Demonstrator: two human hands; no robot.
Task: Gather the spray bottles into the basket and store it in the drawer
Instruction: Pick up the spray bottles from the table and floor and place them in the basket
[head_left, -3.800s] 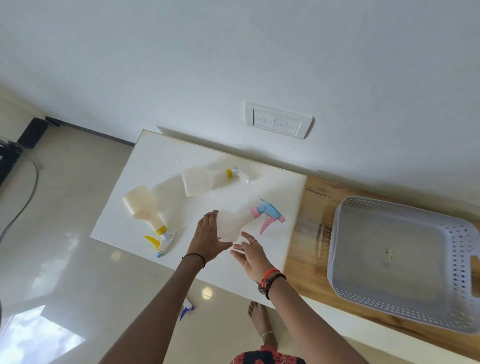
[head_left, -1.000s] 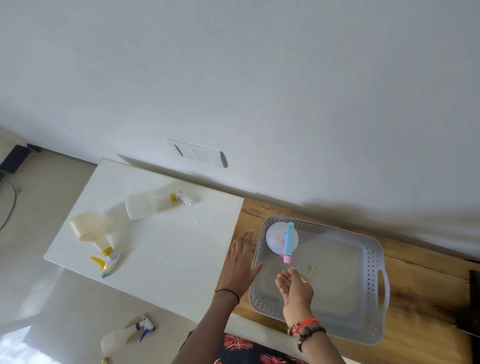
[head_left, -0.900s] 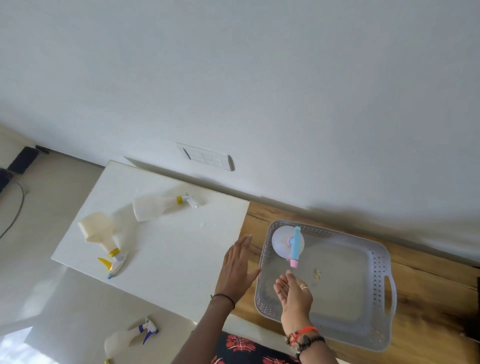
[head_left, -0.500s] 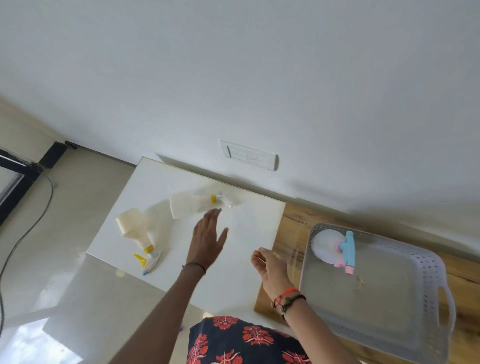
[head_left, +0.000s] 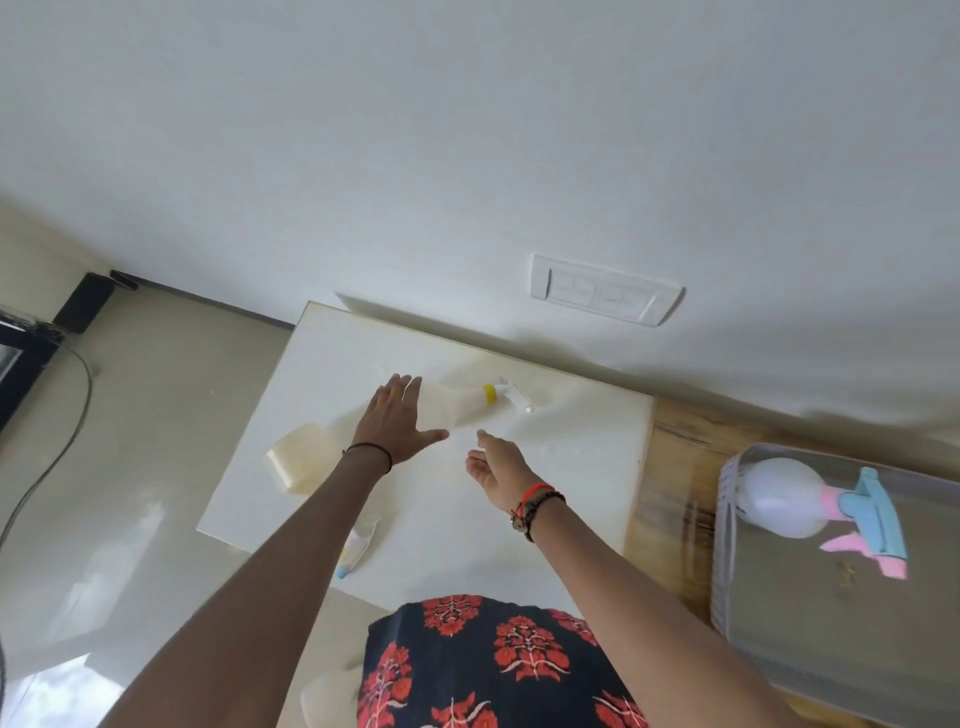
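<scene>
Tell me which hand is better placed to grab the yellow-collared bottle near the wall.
Left. The left hand is spread open right over the body of the yellow-collared bottle on the white table. The right hand is open too, but sits nearer the person, short of the bottle.

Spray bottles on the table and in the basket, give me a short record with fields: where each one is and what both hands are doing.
basket: on the wooden top, at the right edge of the view
pink-blue bottle: lying in the basket
yellow-collar bottle: lying on the white table, near the wall
second table bottle: lying on the table's left part, partly hidden by the left arm
left hand: open, fingers spread over the yellow-collar bottle's base; grasp not closed
right hand: open, empty, above the table
drawer: not in view
</scene>
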